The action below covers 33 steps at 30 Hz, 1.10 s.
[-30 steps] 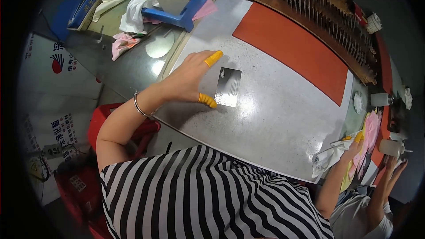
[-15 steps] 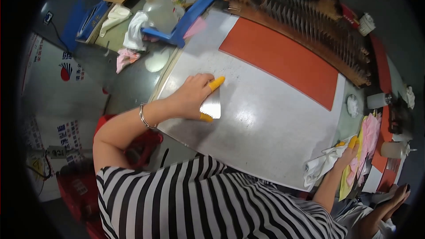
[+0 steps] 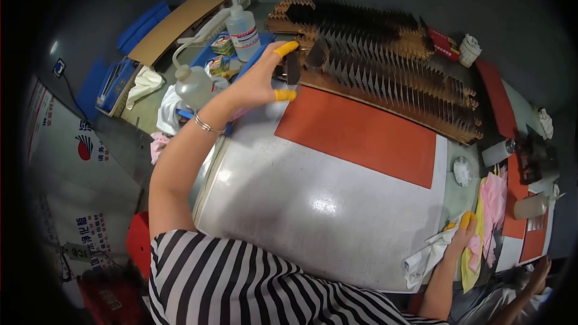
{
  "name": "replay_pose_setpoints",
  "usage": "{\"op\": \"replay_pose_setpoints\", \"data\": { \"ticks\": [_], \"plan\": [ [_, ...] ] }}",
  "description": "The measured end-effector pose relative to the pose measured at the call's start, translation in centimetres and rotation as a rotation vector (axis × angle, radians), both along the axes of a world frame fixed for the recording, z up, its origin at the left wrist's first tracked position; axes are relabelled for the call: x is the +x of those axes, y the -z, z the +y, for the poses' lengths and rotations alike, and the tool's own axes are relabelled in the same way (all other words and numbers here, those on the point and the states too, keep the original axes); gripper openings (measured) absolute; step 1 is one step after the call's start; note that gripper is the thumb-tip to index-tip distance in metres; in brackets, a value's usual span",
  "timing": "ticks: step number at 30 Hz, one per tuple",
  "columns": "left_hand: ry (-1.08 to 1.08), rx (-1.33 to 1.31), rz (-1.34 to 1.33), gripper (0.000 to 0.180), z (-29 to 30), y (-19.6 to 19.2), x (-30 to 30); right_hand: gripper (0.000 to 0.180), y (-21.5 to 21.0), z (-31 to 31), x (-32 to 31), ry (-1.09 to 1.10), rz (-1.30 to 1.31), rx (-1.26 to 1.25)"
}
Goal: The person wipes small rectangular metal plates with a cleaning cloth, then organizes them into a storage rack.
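My left hand (image 3: 256, 84) is raised at the far left of the work board, yellow covers on its thumb and a fingertip. Between them it pinches a thin, dark-looking metal plate (image 3: 293, 68) by opposite edges. The plate stands upright beside the left end of a long brown rack (image 3: 328, 83), which carries rows of similar thin plates on edge. At the right edge of the board, my right hand (image 3: 462, 236), also with yellow fingertip covers, grips a crumpled white cloth (image 3: 426, 260). Part of that hand's fingers is hidden by the cloth.
An orange-red mat (image 3: 361, 135) lies on the white board (image 3: 283, 222) before the rack. Squeeze bottles (image 3: 242, 33) and a blue tray (image 3: 205, 54) stand far left. Yellow and pink cloths (image 3: 494, 195) lie at right; another person's hand (image 3: 540, 274) shows lower right.
My left hand has moved from above the board away from me to the rack's left end, turning the plate upright. My right hand stays with the white cloth. The view has tilted up.
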<state>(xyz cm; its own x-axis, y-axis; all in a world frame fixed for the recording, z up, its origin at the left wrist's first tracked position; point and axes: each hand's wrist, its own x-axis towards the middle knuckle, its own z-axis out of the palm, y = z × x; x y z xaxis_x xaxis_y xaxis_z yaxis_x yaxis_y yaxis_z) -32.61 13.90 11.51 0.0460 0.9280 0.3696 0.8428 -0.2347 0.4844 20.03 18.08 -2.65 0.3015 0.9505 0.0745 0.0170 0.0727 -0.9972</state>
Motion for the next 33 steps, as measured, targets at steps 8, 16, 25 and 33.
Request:
{"op": "replay_pose_setpoints", "data": {
  "ticks": [8, 16, 25, 33],
  "plan": [
    [0.037, -0.170, 0.147, 0.086, 9.6, 1.2, -1.7, 0.008, 0.8, -0.5, 1.5, 0.045, 0.010, 0.027],
    [0.113, -0.292, 0.214, 0.085, 11.5, 1.3, -2.4, 0.009, 1.2, -0.6, 1.8, 0.027, -0.025, 0.036],
    [0.126, -0.385, 0.238, 0.083, 12.2, 0.7, -1.8, 0.007, -0.3, -0.6, 0.8, -0.018, -0.055, 0.067],
    [0.064, -0.433, 0.317, 0.082, 12.0, -0.3, -1.2, 0.008, -0.4, -0.5, 0.6, -0.099, 0.155, -0.003]
  ]
}}
